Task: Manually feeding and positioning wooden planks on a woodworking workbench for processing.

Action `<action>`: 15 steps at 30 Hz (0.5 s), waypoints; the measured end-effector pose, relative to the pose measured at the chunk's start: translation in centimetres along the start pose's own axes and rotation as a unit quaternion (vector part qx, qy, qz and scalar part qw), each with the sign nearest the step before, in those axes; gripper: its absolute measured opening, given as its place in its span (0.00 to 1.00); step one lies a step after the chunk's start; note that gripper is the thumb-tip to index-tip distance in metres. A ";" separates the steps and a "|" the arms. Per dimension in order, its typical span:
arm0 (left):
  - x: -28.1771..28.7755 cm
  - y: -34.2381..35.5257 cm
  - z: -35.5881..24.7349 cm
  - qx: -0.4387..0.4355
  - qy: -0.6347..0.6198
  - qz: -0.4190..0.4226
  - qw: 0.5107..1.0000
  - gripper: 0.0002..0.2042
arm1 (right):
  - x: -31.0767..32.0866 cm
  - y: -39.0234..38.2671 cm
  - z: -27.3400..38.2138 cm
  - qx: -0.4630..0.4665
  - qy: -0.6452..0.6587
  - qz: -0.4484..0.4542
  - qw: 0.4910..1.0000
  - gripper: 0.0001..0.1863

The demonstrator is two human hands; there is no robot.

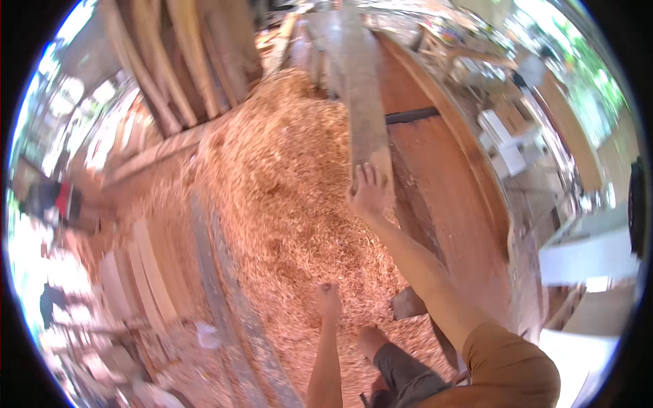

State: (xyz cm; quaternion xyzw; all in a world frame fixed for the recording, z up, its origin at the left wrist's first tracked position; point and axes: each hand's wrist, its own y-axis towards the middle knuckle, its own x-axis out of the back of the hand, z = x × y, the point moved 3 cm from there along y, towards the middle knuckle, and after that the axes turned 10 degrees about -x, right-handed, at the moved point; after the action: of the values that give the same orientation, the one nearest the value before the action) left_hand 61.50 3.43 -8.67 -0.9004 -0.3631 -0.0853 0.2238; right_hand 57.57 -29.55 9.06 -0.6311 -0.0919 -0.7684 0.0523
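My right hand (pixel 371 192) lies on the near end of a long wooden plank (pixel 367 102), its fingers spread over the top face. The plank runs away from me across a machine or bench, and its far end blurs out. Lower down, my left hand (pixel 328 302) hangs above the wood shavings (pixel 292 183), curled closed, with nothing visible in it. The shavings form a large orange-brown heap below and left of the plank.
Reddish-brown broad boards (pixel 442 183) lie right of the plank. A dark wood block (pixel 409 303) sits near my leg. Tall slabs (pixel 194 61) lean at the back left. Cut boards (pixel 153 272) and long grey rails (pixel 228 292) lie left. White boxes (pixel 503 143) stand right.
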 end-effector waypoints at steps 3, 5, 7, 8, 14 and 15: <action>3.1 9.2 -5.1 -0.002 -0.127 -0.008 0.992 0.16 | -0.2 0.5 1.9 0.008 0.019 -0.015 1.000 0.39; 1.5 13.6 -11.5 0.036 -0.213 0.049 0.975 0.20 | -0.3 0.1 1.4 -0.013 0.035 0.005 0.999 0.39; -0.9 17.4 -19.2 0.081 -0.165 0.067 0.981 0.23 | 0.9 -0.5 0.8 -0.014 0.067 0.045 0.997 0.40; -3.1 20.0 -20.7 0.074 -0.168 0.076 0.980 0.23 | 0.9 -0.2 0.8 -0.019 0.063 0.035 0.997 0.40; -10.7 25.9 -22.7 0.108 -0.141 0.182 0.967 0.26 | 1.7 0.8 0.8 -0.138 0.262 0.152 0.943 0.42; -11.9 25.0 -23.1 0.083 -0.219 0.236 0.943 0.24 | 1.6 0.6 0.3 -0.202 0.196 0.081 0.956 0.43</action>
State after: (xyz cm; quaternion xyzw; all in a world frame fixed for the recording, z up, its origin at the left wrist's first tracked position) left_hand 70.42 -30.57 -0.57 -0.9351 -0.1856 0.1998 0.2264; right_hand 57.64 -30.02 10.69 -0.4706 0.1289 -0.8729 0.0032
